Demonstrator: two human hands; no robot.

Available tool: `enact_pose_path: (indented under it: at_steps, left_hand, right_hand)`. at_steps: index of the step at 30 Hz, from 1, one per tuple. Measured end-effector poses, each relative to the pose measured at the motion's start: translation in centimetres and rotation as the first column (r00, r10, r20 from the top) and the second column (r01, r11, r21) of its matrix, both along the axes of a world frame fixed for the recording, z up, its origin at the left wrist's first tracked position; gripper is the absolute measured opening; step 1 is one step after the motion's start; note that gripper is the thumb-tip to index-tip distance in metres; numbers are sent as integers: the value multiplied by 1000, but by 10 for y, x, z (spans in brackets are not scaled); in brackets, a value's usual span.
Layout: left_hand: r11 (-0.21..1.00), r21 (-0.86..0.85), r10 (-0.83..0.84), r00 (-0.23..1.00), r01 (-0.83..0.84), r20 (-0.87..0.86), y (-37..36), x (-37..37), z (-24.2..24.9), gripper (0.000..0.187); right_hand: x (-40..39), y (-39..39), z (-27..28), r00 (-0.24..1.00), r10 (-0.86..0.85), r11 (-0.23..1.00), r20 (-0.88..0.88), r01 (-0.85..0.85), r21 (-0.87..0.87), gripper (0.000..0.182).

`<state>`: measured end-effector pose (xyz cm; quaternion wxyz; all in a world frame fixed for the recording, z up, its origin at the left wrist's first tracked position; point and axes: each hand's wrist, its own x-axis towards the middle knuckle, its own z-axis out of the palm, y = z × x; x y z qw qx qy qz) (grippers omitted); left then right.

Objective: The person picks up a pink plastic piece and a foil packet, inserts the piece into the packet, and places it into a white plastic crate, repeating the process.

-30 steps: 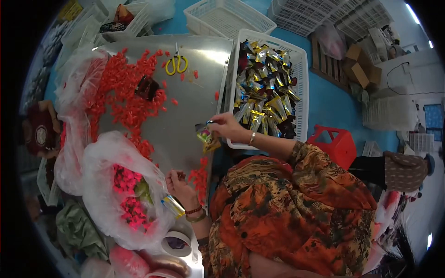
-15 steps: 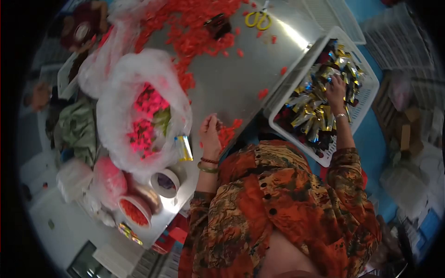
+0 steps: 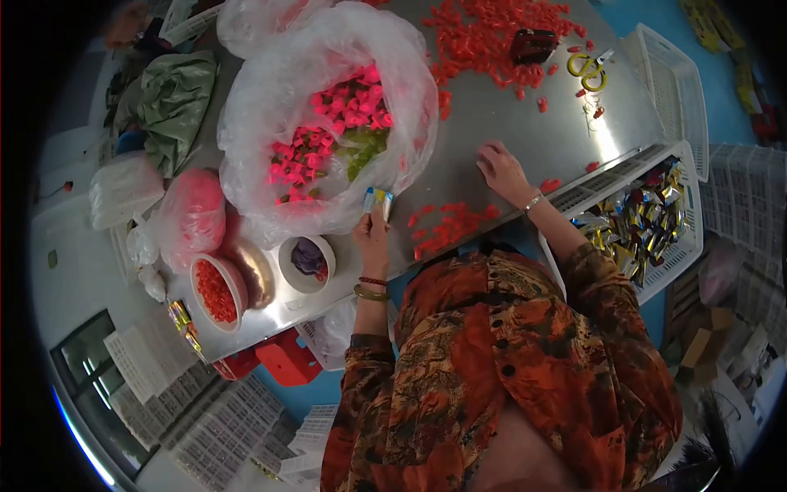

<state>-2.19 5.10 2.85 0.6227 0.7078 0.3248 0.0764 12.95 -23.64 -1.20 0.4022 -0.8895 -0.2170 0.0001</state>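
Note:
My left hand [image 3: 372, 234] pinches a small shiny blue and gold packet [image 3: 378, 202] beside the open plastic bag [image 3: 246, 156]. That bag holds pink pieces [image 3: 303, 156] and green pieces [image 3: 361, 154]. Over the metal table, my right hand [image 3: 502, 174] has its fingers bent and slightly apart, with nothing visible in them. Red pieces [image 3: 455, 225] lie loose on the tabletop between my two hands. To the right, a white crate [image 3: 695, 197] holds many shiny packets [image 3: 643, 217].
A red heap [image 3: 484, 41] covers the back of the metal table [image 3: 492, 123], near a dark object [image 3: 534, 47] and yellow scissors [image 3: 589, 70]. Toward the left edge stand a bowl with purple contents [image 3: 285, 264] and a tub of red pieces [image 3: 234, 283].
My right hand has left the packet crate and is now over the table. My left hand has taken hold of the packet by the bag. The view has shifted.

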Motion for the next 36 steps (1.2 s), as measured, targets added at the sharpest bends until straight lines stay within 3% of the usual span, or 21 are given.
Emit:
enact_pose_path:
  at_steps: [4,7,8,11,14,17,21,25,28,31,34,36]
  left_hand:
    - [997,80,1,996,-8,89,42,7,-6,33]
    - [998,64,-10,983,-1,183,62,32,-17,22]
    - [999,54,-12,976,1,216,64,44,-18,19]
    - [948,313,-137,955,50,264,61,86,-19,12]
    - [893,443,-229,923,73,310,42,128,-16,14]
    - [858,498,-289,920,127,263,31,163,-29,20]
    - [681,704,-384,917,200,110,19,189,-47,26]
    - [753,600,-379,923,269,63,20,192,-45,24]
    - [726,684,-357,886,64,296,27,186,-47,20]
    - [945,324,-178,911,52,372,28,162,-35,15]
    - [986,56,-169,930,159,326,37,130,-20,13]
    - [983,-19,-171,943,184,287,39,107,-13,13]
  right_hand:
    - [46,46,-8,999,20,991,36,-15,-131,40]
    - [68,64,-11,998,44,980,41,-36,-193,47]
    - [72,68,-13,999,38,977,31,-30,-209,47]
    - [81,75,-14,1000,18,971,1,-17,-240,47]
    - [81,71,-8,1000,14,968,-13,-17,-251,42]
    - [86,73,-18,1000,22,961,4,-20,-277,34]
    - [89,82,-9,1000,8,931,-29,-18,-363,28]
    - [86,91,-10,1000,-5,931,-18,-1,-365,29]
    - [74,91,-19,1000,10,926,27,1,-377,30]
    - [56,85,-15,999,-6,938,-49,-11,-347,31]
    - [38,79,-9,994,-17,994,-105,5,-113,25]
    - [24,77,-7,994,-5,1000,-111,4,-8,25]
